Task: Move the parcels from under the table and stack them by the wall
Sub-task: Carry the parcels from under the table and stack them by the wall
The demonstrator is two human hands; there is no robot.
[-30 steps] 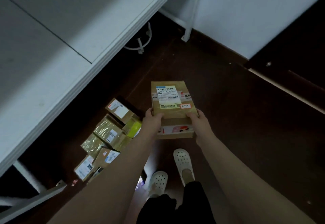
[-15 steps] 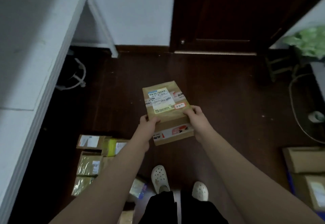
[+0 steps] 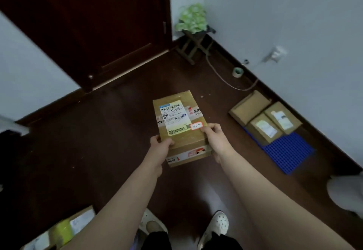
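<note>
Together, left hand and right hand clamp their grip on two stacked, taped cardboard parcels.

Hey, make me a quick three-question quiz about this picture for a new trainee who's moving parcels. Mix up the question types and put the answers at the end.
1. Multiple choice: how many parcels do the left hand and the right hand carry together? A one, B two stacked, C four.
2. True or false: the roll of tape lies on top of the carried parcels.
3. Fill in: the grid mat under the boxes by the wall is ____ in colour.

Key: 1 B. 2 False; it lies down by the wall. 3 Blue.
</note>
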